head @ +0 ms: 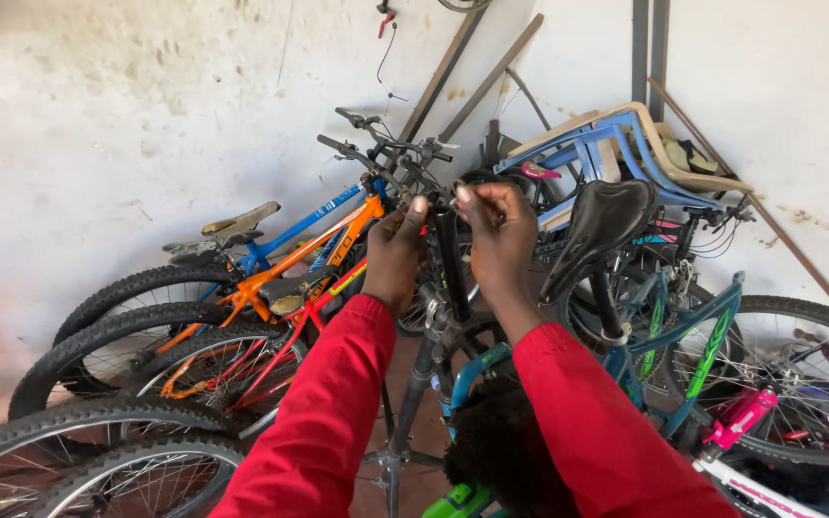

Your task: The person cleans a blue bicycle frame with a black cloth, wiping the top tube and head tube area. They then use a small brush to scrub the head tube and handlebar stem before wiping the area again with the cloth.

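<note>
Two hands on one black seat post [452, 264], upright at mid-frame: left hand [396, 257] curled against its left side, right hand [501, 240] closed round its top, fingers bent. Just right of the post, a black saddle [599, 228], tilted. Left of the post, an orange bike [285, 264] and a blue bike [295, 225], leaned on the white wall [98, 125]. Behind the post, stacked plastic chairs [616, 144].

Black seat post [452, 264], upright, saddleless; in a grey bike frame [413, 398]
</note>
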